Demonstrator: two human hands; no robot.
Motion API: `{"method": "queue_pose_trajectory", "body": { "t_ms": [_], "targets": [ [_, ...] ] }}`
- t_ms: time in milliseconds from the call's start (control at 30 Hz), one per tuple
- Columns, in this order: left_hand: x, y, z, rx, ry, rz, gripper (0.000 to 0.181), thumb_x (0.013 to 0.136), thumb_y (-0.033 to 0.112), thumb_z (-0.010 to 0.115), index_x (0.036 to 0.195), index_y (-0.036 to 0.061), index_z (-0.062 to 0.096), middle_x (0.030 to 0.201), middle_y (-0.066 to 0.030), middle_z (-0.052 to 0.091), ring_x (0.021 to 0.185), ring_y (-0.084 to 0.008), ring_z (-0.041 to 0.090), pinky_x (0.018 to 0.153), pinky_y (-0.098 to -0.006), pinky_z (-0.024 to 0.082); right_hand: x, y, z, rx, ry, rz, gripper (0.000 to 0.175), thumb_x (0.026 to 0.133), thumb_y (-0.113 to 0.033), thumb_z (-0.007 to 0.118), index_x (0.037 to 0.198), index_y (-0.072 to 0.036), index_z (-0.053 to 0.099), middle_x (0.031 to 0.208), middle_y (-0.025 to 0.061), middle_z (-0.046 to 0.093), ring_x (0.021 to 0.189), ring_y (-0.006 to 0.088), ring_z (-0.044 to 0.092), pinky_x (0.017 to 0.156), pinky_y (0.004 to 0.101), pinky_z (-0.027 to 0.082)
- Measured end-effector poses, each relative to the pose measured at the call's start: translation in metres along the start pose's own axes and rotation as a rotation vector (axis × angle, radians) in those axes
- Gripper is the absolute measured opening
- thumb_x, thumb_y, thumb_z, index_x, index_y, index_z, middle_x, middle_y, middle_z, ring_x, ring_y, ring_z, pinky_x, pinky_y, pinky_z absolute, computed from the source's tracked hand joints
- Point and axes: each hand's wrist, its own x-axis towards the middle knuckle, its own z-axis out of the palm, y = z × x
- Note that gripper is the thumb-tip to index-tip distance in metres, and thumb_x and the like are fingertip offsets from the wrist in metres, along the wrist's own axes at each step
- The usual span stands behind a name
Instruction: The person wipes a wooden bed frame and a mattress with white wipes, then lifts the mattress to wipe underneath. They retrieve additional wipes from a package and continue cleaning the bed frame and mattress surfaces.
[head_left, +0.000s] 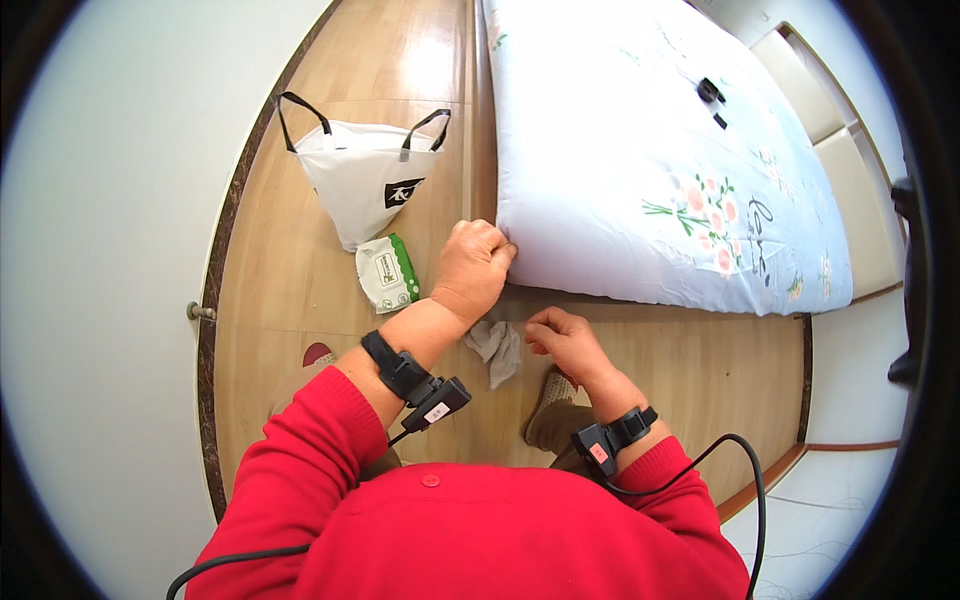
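Observation:
A mattress in a pale blue fitted sheet (585, 240) printed with flowers lies on a bed frame. At its near left corner, my left hand (474, 259) has its fingers closed on the sheet's edge. My right hand (559, 337) is just below the near side of the mattress, fingers curled and thumb near the index finger, with nothing visible in it. A crumpled grey cloth (496, 351) lies on the floor between my hands. Left of my left hand is a white and green pack of wipes (387, 274) on the floor.
A white bag with black handles (360, 176) stands on the wood-look floor beside the bed. A small black object (709, 90) lies on the sheet. The padded headboard (859, 202) is at the right. A door stop (199, 310) sticks out from the left wall.

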Motion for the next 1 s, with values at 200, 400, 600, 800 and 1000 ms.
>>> {"method": "queue_pose_trajectory", "body": {
  "t_ms": [200,400,600,800,1000],
  "targets": [
    [0.004,-0.007,-0.002,-0.317,-0.048,-0.427,0.023,0.078,0.020,0.065,0.092,0.0016,0.061,0.086,-0.0163,0.066,0.083,-0.0309,0.062,0.076,-0.0385,0.049,0.011,-0.009,-0.008,0.531,0.051,0.089,0.026,0.090,-0.023,0.061,0.102,-0.001,0.060,0.084,0.0104,0.067,0.070,0.0164,0.063,0.063,0.0312,0.053],
    [-0.007,-0.007,0.008,-0.370,-0.168,-0.368,0.033,0.077,0.014,0.055,0.107,0.0012,0.058,0.100,-0.0262,0.062,0.094,-0.0422,0.059,0.084,-0.0449,0.048,0.024,-0.006,-0.016,0.820,0.031,0.104,0.024,0.090,-0.023,0.061,0.101,-0.001,0.062,0.084,0.0112,0.068,0.069,0.0186,0.064,0.061,0.0334,0.054],
    [-0.015,0.000,0.013,-0.325,-0.176,-0.328,0.041,0.075,0.008,0.047,0.115,0.0021,0.055,0.104,-0.0285,0.059,0.100,-0.0460,0.055,0.091,-0.0479,0.043,0.030,-0.007,-0.016,0.769,0.074,-0.006,0.021,0.091,-0.023,0.060,0.101,-0.004,0.061,0.082,0.0091,0.066,0.067,0.0171,0.060,0.060,0.0340,0.051],
    [-0.015,0.008,0.010,-0.354,-0.167,-0.320,0.047,0.074,0.006,0.047,0.121,0.0015,0.053,0.109,-0.0279,0.058,0.103,-0.0458,0.054,0.093,-0.0469,0.043,0.030,-0.013,-0.015,0.706,0.084,-0.097,0.018,0.092,-0.020,0.059,0.102,-0.005,0.061,0.081,0.0081,0.066,0.065,0.0160,0.059,0.060,0.0333,0.049],
    [-0.012,0.009,0.008,-0.387,-0.167,-0.301,0.042,0.073,0.004,0.046,0.113,-0.0008,0.055,0.104,-0.0288,0.060,0.099,-0.0462,0.055,0.090,-0.0467,0.044,0.029,-0.017,-0.017,0.647,0.099,-0.090,0.017,0.090,-0.017,0.059,0.101,-0.003,0.061,0.081,0.0100,0.066,0.065,0.0175,0.061,0.059,0.0331,0.051]
  ]
}}
